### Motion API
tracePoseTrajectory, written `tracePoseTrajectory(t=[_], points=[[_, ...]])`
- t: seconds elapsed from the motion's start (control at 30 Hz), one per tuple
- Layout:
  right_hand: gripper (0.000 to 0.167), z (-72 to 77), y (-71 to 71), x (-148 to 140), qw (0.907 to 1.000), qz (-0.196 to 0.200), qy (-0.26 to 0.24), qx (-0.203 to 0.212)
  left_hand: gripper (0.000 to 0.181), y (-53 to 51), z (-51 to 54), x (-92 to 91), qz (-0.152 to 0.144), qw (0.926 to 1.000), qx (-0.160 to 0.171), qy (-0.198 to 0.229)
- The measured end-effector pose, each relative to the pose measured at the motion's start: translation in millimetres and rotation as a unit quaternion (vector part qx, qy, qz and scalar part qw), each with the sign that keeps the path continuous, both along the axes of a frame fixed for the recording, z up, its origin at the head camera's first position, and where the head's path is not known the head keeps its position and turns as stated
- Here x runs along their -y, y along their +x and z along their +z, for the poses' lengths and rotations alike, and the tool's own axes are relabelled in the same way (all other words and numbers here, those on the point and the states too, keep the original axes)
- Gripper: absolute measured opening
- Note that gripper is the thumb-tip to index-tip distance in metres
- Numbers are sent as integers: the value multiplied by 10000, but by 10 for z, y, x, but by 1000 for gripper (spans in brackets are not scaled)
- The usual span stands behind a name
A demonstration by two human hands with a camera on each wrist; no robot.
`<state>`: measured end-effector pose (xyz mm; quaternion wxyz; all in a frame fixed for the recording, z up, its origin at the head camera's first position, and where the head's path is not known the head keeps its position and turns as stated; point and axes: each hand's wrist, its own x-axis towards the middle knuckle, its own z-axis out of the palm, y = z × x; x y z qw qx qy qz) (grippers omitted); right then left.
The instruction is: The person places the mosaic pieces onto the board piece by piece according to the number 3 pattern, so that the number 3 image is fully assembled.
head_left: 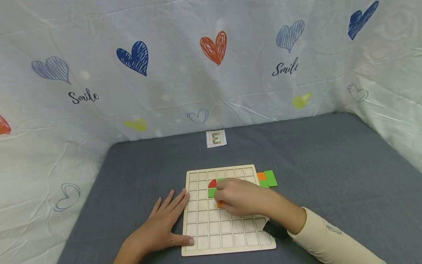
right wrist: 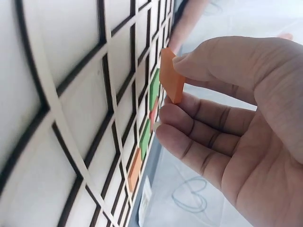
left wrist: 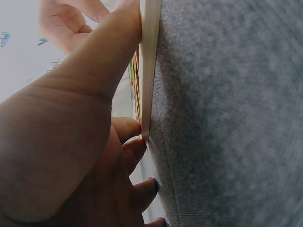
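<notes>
A pale wooden grid board [head_left: 214, 240] lies flat on the grey cloth. Above its upper middle cells, my right hand [head_left: 242, 197] pinches an orange square tile [right wrist: 171, 75] between thumb and fingers. Close by in the grid sit a red quarter-round tile [head_left: 212, 183], a green tile [head_left: 211, 192] and another green tile [head_left: 220, 180] partly covered by the hand. The right wrist view shows an orange tile [right wrist: 135, 171] in the grid too. My left hand [head_left: 161, 225] lies spread along the board's left side, its thumb on the lower left corner and fingertips touching the edge.
Past the board's right edge lie a green tile [head_left: 271, 178] and an orange tile [head_left: 261, 176], with more green beside them. A small printed card [head_left: 216, 144] with a coloured grid pattern lies at the back. A white curtain [head_left: 171, 88] with hearts hangs behind the grey-covered table [head_left: 329, 165].
</notes>
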<state>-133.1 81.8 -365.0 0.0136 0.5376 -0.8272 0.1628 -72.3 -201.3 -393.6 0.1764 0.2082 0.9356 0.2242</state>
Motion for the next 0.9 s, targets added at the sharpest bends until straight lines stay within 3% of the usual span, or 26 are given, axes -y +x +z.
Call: tracePoseTrajectory(t=[0.57,0.9], points=[[20,-105,68,220,9967,-580,533,-198,116,17,-11,5,-36,9999,-167,16],[14,-136,98,286,9956,-670,557,-352,116,26,-16,7,-40,9996,-281,10]])
